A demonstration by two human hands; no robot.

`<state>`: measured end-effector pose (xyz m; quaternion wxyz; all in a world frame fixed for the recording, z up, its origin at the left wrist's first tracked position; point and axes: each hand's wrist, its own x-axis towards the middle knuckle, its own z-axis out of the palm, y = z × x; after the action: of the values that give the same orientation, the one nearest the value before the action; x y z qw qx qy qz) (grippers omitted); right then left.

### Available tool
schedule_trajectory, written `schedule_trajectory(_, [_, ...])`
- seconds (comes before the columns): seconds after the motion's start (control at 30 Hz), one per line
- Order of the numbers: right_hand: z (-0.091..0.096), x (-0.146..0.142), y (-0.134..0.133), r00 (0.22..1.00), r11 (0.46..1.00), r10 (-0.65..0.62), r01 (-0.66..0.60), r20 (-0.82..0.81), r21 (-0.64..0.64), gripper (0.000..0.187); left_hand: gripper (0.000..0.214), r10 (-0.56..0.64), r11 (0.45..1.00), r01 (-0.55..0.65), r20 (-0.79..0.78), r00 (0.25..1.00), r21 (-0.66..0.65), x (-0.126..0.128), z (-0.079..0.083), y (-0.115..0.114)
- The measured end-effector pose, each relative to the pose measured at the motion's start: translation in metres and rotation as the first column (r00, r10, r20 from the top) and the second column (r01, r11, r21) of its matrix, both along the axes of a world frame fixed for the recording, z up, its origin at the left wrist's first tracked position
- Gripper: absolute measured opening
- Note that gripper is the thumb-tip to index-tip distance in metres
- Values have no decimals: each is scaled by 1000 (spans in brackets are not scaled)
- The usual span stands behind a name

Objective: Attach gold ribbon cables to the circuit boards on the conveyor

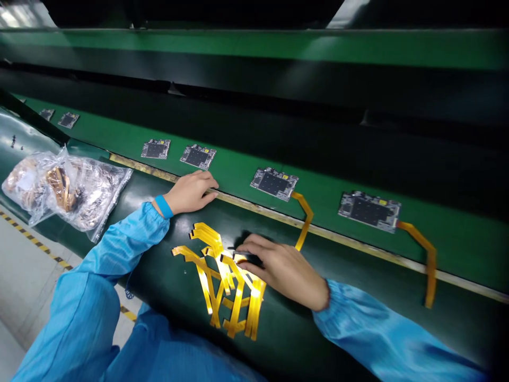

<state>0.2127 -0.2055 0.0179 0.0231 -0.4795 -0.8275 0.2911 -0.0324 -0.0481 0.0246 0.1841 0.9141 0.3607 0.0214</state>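
My left hand (191, 192) rests on the wooden edge strip of the green belt, fingers loosely bent and thumb apart, with nothing visible in it. A circuit board (198, 156) lies just beyond its fingertips. Dark tweezers (247, 254) are pinched in my right hand (284, 268), their tips over a loose pile of yellow-orange flat flex cables (207, 270). Behind that hand, another circuit board (274, 183) has a flex cable (306, 212) at its right corner, hanging over the strip. Farther right, a circuit board (369, 211) carries a similar cable (429, 260).
Clear plastic bags (91, 185) with coiled orange cables lie at the left on the dark green bench surface. More boards (156, 149) sit along the belt (234, 159) toward the far left. The wooden strip (258, 208) divides belt from bench. Dark panels rise behind.
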Motion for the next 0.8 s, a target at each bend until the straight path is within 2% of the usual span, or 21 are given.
schedule_trajectory(0.2, [3, -1, -5, 998, 999, 24, -25, -60, -30, 20, 27, -25, 999, 25, -7, 1000, -20, 4, 1, -4])
schedule_trajectory(0.47, [2, -22, -3, 999, 1000, -19, 19, -51, -18, 11, 26, -46, 999, 46, 24, 999, -6, 6, -2, -4])
schedule_trajectory(0.63, [4, -22, -2, 987, 986, -44, 18, -156, -164, 13, 25, -18, 1000, 19, 35, 999, -25, 2, -2, 0])
schedule_trajectory(0.8, [9, -15, 1, 901, 943, -171, 33, -398, -331, 36, 25, 7, 999, -5, 47, 999, -47, 0, -4, 4])
